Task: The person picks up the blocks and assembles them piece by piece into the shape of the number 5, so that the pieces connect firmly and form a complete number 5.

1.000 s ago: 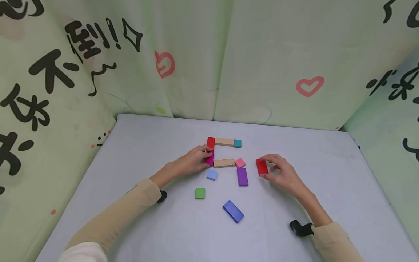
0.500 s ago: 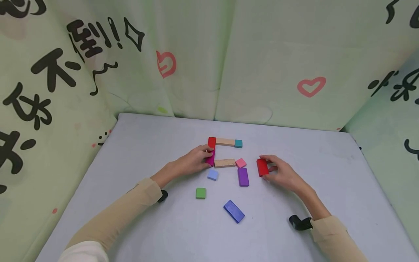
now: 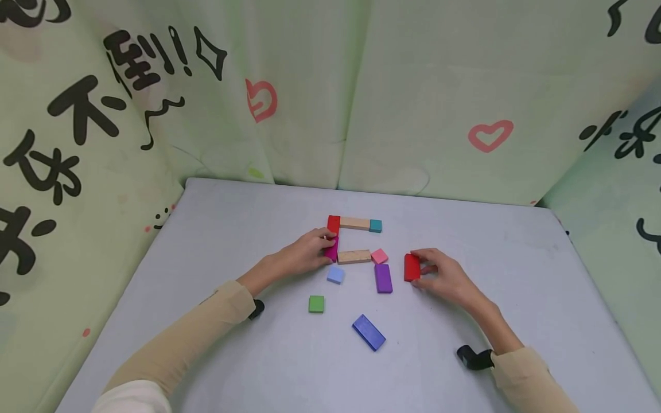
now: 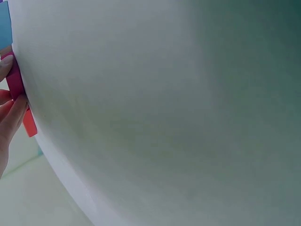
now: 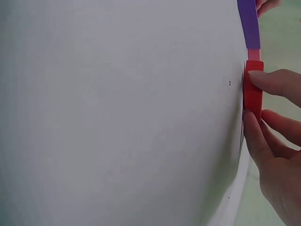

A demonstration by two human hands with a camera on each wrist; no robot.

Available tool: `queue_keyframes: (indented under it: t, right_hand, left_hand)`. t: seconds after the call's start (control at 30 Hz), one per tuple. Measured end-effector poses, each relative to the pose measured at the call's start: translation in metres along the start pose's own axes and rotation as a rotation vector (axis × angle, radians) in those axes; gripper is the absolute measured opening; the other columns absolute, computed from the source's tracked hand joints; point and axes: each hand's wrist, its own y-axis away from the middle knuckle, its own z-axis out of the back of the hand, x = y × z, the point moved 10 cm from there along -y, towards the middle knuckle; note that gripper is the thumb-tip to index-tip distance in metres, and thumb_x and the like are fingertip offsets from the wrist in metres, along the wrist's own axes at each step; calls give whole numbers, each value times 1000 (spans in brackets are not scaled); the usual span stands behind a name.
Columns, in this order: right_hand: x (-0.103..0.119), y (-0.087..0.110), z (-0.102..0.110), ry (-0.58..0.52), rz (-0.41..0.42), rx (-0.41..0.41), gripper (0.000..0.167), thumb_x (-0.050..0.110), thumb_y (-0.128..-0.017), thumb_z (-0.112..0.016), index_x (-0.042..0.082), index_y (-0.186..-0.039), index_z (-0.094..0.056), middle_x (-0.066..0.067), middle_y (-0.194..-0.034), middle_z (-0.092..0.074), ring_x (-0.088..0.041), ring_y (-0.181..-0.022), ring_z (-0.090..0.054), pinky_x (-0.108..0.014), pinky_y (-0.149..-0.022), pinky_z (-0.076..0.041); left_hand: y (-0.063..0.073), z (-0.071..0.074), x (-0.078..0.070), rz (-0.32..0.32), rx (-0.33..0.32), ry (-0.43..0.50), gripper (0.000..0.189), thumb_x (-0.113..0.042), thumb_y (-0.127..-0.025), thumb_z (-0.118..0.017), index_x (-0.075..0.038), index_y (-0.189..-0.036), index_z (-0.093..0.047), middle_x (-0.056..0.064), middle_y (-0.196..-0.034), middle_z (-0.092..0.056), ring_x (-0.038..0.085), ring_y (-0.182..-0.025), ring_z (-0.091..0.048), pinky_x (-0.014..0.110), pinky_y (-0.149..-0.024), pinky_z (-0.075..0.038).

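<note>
My left hand (image 3: 308,252) pinches a magenta block (image 4: 15,81) between thumb and fingers. That block lies end to end with a red block (image 3: 334,223), both at the left of a joined outline. From its lower end a natural wood block (image 3: 354,257) runs right to a tilted pink block (image 3: 379,256). Out to the right, my right hand (image 3: 443,276) holds a second red block (image 3: 411,268) by its two ends, thumb at the near end. This block stands apart from the purple block (image 3: 383,279) below the pink one.
A second wood block (image 3: 354,223) and a teal block (image 3: 375,226) form the top row. Nearer lie a light blue block (image 3: 335,275), a green block (image 3: 317,304) and a blue block (image 3: 369,332). Cloth walls surround the white table (image 3: 248,367).
The right hand has turned its red block a little, so that it lies straighter, and drawn it slightly nearer. The left hand keeps its place on the magenta block.
</note>
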Motion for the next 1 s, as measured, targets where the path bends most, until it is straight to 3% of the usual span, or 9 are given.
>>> queue_keyframes:
  t: [0.27,0.53,0.77,1.0]
  right_hand:
    - [12,8,-5,24,38,18,69,11,-82,-84,-5,-142,-54,-24,-128,-57,-36,-106,-65,-45,-83,-63]
    - [18,15,-8,18,34,25,63,15,-80,-85,-5,-133,-58,-18,-119,-60,-28,-101,-65,-34,-78,-61]
    - [27,25,-14,28,18,20,62,16,-78,-87,-7,-128,-59,-16,-114,-61,-24,-98,-62,-32,-76,-61]
    - [38,37,-20,72,35,18,61,18,-76,-89,-7,-123,-59,-13,-108,-61,-19,-90,-57,-23,-69,-55]
  left_hand:
    - [1,0,0,9,6,9,50,-14,-93,-78,7,-136,-62,18,-146,-56,32,-136,-54,38,-110,-51]
    - [0,0,-1,-6,-7,5,50,-14,-93,-78,7,-135,-63,19,-144,-57,32,-134,-55,38,-109,-51]
    - [1,0,0,5,-1,6,50,-14,-93,-78,7,-135,-62,19,-145,-56,33,-136,-54,39,-110,-51]
    - [2,2,-2,0,-3,11,49,-14,-93,-78,8,-134,-63,19,-145,-57,33,-135,-54,40,-110,-50]
